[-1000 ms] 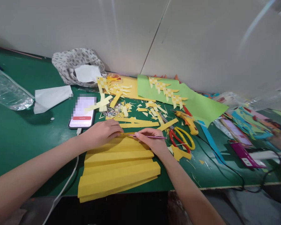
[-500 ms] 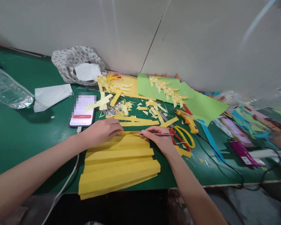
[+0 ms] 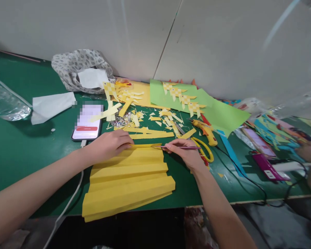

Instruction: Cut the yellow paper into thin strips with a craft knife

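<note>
A yellow sheet of paper (image 3: 129, 188), folded in accordion pleats, lies on the green table in front of me. My left hand (image 3: 115, 142) holds down its far left corner, fingers bent together on the top pleat. Pinched in my right hand (image 3: 180, 149) is a slim purple pen-like tool (image 3: 189, 148) with a thin pointed tip. That tip points left and meets the top pleat near its right end; its exact kind I cannot make out. Yellow-handled scissors (image 3: 206, 150) lie just beyond my right hand, partly covered by it.
A phone (image 3: 89, 121) on a white cable lies left. Yellow paper scraps (image 3: 168, 119) spread beyond the sheet. Checkered paper fish (image 3: 185, 98) rest on green paper (image 3: 223, 112). A yellow glue gun (image 3: 206, 130) and purple power bank (image 3: 268, 167) lie right. Another person's hand (image 3: 309, 152) is far right.
My right hand and the tool have moved right along the top pleat, the tip now nearer its right end. My left hand stays on the paper. The view has shifted slightly.
</note>
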Available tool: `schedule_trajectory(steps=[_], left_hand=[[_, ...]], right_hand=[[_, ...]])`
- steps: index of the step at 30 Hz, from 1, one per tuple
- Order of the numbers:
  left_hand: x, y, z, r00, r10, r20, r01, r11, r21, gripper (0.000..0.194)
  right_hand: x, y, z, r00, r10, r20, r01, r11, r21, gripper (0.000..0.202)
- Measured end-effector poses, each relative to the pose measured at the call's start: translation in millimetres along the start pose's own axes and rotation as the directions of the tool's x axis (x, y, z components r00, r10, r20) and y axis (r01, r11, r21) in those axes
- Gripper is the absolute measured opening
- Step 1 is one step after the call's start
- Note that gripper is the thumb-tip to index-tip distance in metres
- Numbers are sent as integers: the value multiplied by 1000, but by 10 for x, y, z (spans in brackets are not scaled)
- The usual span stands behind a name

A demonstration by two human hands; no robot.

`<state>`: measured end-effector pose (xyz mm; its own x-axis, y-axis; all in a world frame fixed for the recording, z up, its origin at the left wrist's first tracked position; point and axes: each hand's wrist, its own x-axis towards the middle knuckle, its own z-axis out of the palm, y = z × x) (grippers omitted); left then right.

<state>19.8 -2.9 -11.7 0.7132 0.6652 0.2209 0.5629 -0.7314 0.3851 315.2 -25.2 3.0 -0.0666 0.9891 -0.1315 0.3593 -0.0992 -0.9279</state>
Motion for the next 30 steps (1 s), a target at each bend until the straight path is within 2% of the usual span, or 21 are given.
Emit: schedule_trajectory(steps=[7, 12, 16, 19, 22, 26, 30], left_hand=[[2, -1, -4, 1000, 8, 5, -8, 1000, 4, 27], [-2, -6, 5, 1000, -1, 10, 1, 1000, 1, 27], [10, 2, -4, 999, -18, 30, 18, 1000, 1, 27], [16, 8, -11, 999, -24, 28, 24, 1000, -3, 27], [16, 7, -10, 999, -26, 31, 27, 1000, -14, 26], [18, 8, -4, 999, -28, 21, 29, 999, -18, 25], [32, 20, -14, 999, -32, 13, 32, 999, -31, 23]], right_hand=[[12, 92, -171, 1000, 4, -22, -4, 1000, 0, 22], [-5, 52, -254, 999, 16, -45, -17, 1000, -19, 21], [-37, 12, -358, 995, 16, -95, -24, 997, -77, 23], [-67, -7, -376, 989, -21, -148, 17, 999, -30, 22], [-93, -91, -203, 986, -75, -147, 83, 995, 47, 19], [-83, -266, 225, 999, -33, 8, 33, 999, -5, 20], [-31, -350, 501, 999, -14, 41, 15, 1000, -11, 24]])
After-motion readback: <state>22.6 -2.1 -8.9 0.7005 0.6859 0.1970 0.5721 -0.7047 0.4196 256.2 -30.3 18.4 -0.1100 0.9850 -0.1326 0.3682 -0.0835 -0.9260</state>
